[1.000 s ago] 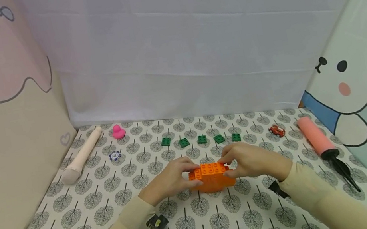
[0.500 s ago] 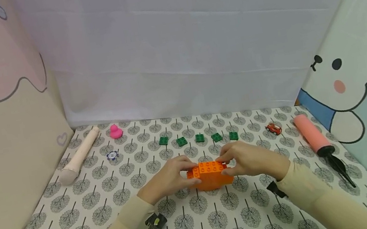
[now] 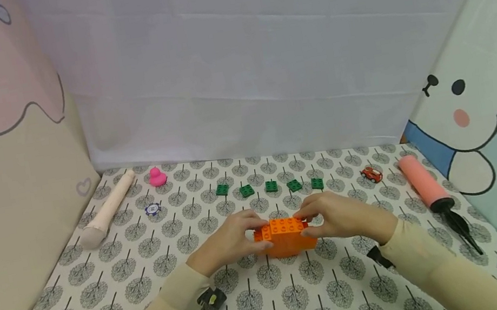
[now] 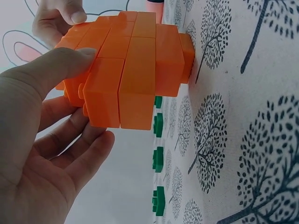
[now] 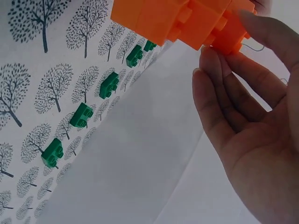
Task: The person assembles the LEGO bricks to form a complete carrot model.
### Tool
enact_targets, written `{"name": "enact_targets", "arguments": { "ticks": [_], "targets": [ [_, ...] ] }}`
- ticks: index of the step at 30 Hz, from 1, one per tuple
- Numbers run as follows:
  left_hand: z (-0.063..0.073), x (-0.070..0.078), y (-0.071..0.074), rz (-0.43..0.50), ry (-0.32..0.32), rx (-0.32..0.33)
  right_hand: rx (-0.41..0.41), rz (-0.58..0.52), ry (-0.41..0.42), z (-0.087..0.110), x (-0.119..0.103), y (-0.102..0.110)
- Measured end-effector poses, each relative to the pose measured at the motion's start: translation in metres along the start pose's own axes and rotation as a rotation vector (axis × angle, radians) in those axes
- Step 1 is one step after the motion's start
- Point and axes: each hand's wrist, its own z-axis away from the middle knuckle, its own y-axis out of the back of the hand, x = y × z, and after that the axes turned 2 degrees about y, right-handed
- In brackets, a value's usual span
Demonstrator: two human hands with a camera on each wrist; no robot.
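Note:
A stepped block of orange toy bricks (image 3: 287, 239), several bricks joined with studs on top, stands at the middle of the patterned cloth. It narrows toward its bottom, as the left wrist view (image 4: 138, 79) of the bricks shows. My left hand (image 3: 230, 240) grips the block's left end, thumb on the near side and fingers on the far side. At the opposite end my right hand (image 3: 340, 216) pinches the upper bricks between thumb and fingers. In the right wrist view, the orange bricks (image 5: 187, 21) sit between that thumb and the fingertips.
Beyond the block lies a row of several green bricks (image 3: 271, 187). A red toy car (image 3: 372, 174) and a pink pump (image 3: 426, 183) lie to the right. At left are a pale microphone-shaped object (image 3: 107, 211), a pink duck (image 3: 157, 177) and a blue-white chip (image 3: 153, 209).
The head view has shifted slightly. Both hands keep their hold on the orange bricks, which stay in place; the gap seen between the top bricks a second ago now looks closed.

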Motion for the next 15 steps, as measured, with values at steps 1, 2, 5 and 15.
{"name": "enact_targets", "arguments": {
  "ticks": [1,2,5,15],
  "targets": [
    [0.0,0.0,0.0,-0.001,0.003,-0.001,0.0,-0.01,-0.001,0.001,0.001,0.0],
    [0.0,0.0,0.0,0.001,0.003,-0.001,0.001,-0.024,-0.003,0.001,0.003,-0.001],
    [-0.001,0.0,0.0,-0.004,0.009,-0.008,0.024,-0.086,-0.041,0.004,0.012,-0.001],
    [0.0,0.002,0.001,0.008,0.028,-0.016,0.211,-0.01,-0.355,0.007,0.08,0.004]
  ]
}}
